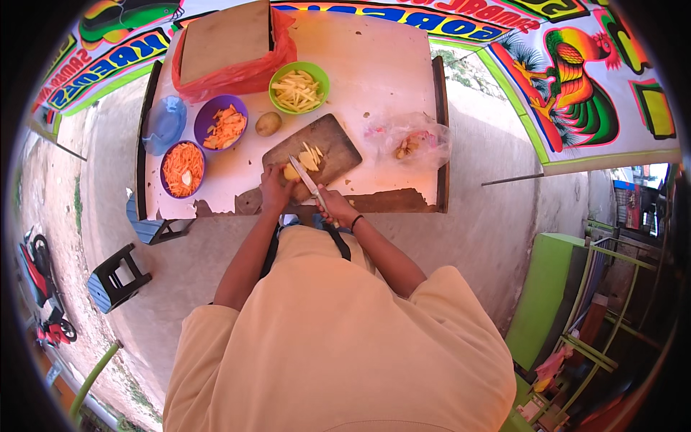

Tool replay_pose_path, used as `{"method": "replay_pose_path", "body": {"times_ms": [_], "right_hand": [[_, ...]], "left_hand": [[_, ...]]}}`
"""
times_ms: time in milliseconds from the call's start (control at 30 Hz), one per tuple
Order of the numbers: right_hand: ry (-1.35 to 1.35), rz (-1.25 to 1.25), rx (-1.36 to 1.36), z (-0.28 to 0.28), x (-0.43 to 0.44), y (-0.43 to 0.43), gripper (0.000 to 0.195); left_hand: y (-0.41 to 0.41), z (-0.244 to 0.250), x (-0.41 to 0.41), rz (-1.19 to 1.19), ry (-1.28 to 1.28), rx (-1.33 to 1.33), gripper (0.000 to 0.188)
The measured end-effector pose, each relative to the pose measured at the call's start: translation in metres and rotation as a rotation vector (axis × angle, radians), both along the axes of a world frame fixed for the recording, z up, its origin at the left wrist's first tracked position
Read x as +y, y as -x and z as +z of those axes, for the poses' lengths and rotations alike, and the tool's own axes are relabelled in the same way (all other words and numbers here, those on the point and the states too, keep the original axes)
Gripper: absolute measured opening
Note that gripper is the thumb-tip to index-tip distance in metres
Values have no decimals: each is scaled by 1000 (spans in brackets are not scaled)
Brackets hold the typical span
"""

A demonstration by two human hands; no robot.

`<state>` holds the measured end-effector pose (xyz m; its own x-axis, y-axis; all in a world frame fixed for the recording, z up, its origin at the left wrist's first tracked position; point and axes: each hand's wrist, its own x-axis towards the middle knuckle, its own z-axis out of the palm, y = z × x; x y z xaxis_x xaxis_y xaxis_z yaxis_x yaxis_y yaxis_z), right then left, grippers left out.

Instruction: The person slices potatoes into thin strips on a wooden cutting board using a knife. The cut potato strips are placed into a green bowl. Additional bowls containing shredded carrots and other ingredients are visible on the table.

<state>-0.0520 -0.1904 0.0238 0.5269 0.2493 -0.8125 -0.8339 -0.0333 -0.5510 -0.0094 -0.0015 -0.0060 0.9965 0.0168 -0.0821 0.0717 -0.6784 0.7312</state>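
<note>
My right hand (334, 205) grips the handle of a kitchen knife (305, 177), its blade lying across a worn wooden cutting board (340, 137). Under the fingers of my left hand (276, 189) is a piece of peeled potato (291, 172), held against the board beside the blade. Cut potato slices and sticks (310, 157) lie just past the knife tip. A whole unpeeled potato (269, 124) rests on the table off the board's upper left corner. Beyond it, a green bowl (327, 86) holds pale potato sticks (296, 90).
Two purple bowls (244, 125) with shredded orange vegetable, likely carrot (181, 162), stand at left beside a blue plastic dish (167, 121). A clear plastic bag (426, 137) with peelings lies at right. A box in red plastic (229, 46) occupies the far left. Stools (119, 278) stand on the floor.
</note>
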Motion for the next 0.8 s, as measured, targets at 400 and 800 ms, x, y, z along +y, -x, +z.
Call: {"method": "replay_pose_path", "body": {"times_ms": [400,800], "right_hand": [[137,-72,-98,9,-24,-6,56],[976,240,-953,27,2,12,35]], "left_hand": [[2,5,-1,10,-28,-41,48],[-35,50,-25,374,473,404,41]]}}
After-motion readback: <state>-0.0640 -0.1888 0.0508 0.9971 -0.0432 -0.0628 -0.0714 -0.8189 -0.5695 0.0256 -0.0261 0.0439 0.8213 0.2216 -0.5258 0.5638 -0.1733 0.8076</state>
